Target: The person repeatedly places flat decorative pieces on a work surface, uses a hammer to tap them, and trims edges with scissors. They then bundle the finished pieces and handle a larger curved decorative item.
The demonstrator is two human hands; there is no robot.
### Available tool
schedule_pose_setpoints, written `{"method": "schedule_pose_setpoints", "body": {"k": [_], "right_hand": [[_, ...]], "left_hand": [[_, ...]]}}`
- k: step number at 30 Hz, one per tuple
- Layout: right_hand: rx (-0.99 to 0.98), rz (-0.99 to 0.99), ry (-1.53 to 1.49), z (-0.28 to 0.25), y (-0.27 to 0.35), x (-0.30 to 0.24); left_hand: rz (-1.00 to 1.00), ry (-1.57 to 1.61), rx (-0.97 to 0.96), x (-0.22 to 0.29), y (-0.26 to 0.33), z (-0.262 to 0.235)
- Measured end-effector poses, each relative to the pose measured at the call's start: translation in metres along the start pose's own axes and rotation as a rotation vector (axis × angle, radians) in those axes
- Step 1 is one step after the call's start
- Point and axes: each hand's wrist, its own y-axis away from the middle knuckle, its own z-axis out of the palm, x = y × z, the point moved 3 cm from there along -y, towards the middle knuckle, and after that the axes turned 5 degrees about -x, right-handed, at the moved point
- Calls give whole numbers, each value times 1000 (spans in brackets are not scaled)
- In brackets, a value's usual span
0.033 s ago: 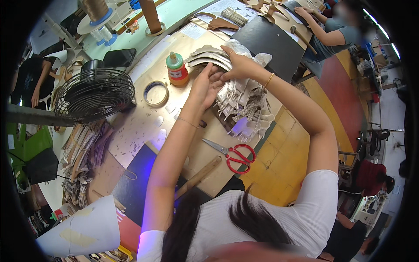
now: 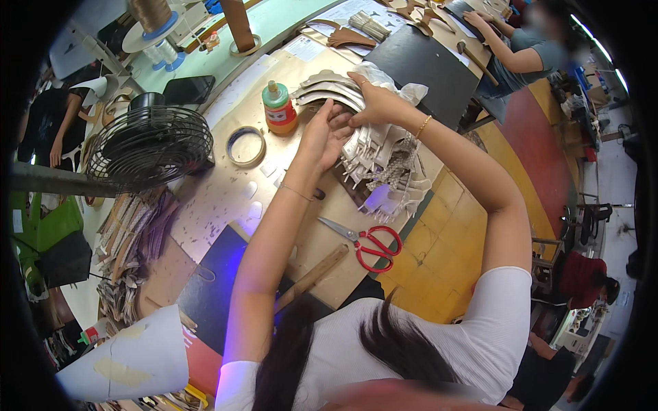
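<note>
A stack of curved, pale metallic-looking strap pieces [image 2: 325, 85] fans out above the far side of the workbench. My right hand [image 2: 378, 104] grips its right end, thumb on top and fingers curled toward the underside. Just below the stack is my left hand [image 2: 326, 137], palm partly showing, fingers apart and loosely bent; its upper fingertip meets the stack's lower edge. Nothing shows in that palm. Under my right wrist lies a heap of similar pale pieces [image 2: 373, 161], some with a braided or dotted texture. White crumpled plastic [image 2: 413, 92] sits behind the right hand.
Near my left hand stand a glue bottle [image 2: 279, 108] and a tape roll [image 2: 245, 147]. Red-handled scissors [image 2: 370, 245] and a wooden stick [image 2: 314, 277] lie closer to me. A black fan [image 2: 151, 147] is at left. Another person [image 2: 528, 58] works at far right.
</note>
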Motion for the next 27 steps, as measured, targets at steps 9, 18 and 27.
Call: {"method": "schedule_pose_setpoints", "body": {"k": [9, 18, 27], "right_hand": [[2, 48, -393, -55, 23, 9], [53, 71, -270, -32, 50, 16], [-114, -21, -129, -2, 69, 1]], "left_hand": [[-9, 39, 78, 10, 25, -6], [-150, -612, -15, -34, 51, -7], [-287, -521, 29, -52, 68, -1]]}}
